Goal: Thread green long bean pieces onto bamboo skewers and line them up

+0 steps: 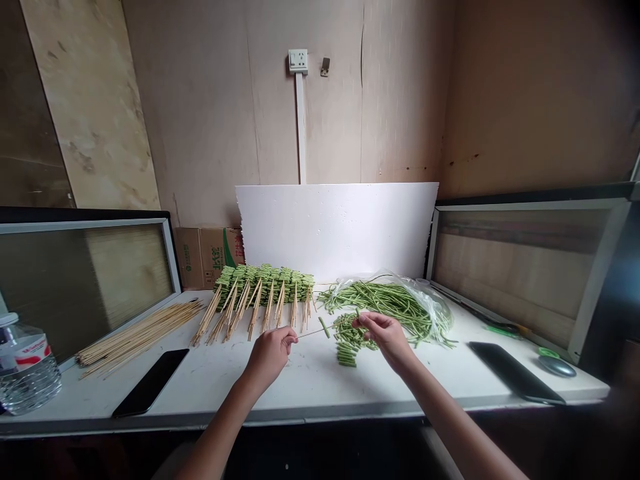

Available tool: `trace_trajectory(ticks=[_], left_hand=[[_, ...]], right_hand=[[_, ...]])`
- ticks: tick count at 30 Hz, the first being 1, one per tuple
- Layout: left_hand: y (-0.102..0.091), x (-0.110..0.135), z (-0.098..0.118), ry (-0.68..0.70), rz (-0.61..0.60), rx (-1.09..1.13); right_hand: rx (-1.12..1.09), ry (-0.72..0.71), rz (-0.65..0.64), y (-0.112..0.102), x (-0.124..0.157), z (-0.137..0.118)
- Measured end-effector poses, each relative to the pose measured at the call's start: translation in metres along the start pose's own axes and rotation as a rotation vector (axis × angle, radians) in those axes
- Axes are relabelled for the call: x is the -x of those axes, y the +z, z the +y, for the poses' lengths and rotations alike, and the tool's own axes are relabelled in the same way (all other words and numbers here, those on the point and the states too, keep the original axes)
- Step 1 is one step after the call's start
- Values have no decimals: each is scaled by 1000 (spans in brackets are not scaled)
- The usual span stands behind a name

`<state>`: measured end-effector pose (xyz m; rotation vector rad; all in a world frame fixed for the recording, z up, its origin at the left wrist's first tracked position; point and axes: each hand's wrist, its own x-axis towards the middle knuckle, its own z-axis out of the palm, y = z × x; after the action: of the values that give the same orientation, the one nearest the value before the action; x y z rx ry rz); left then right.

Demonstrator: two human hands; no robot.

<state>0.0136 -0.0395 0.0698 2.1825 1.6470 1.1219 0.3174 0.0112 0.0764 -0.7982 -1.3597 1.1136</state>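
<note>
My left hand [273, 352] is closed around the end of a thin bamboo skewer [310, 332], which points right. One short piece of green bean [324, 327] is threaded crosswise near its far end. My right hand [384, 337] pinches another cut bean piece [357, 315] between thumb and fingertips, a little right of the skewer. Below that hand lies a heap of cut bean pieces [346, 353]. Behind it, long whole green beans [385, 300] rest in and around a clear plastic bag [440, 310]. Finished bean skewers [265, 283] are stacked at the back, their sticks facing me.
Loose bamboo skewers [140, 333] lie at left beside a black phone [151, 382] and a water bottle [30, 367]. At right are a dark flat device [515, 372], a computer mouse [557, 365] and scissors-like dark handles [505, 325]. A white foam board [340, 230] and cardboard box [205, 257] stand behind.
</note>
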Motion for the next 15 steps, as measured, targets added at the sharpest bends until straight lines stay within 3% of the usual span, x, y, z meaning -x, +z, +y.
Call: trace_trajectory(ticks=[15], left_hand=[[-1, 0, -2, 20, 9, -43]], right_hand=[[33, 7, 19, 9, 5, -7]])
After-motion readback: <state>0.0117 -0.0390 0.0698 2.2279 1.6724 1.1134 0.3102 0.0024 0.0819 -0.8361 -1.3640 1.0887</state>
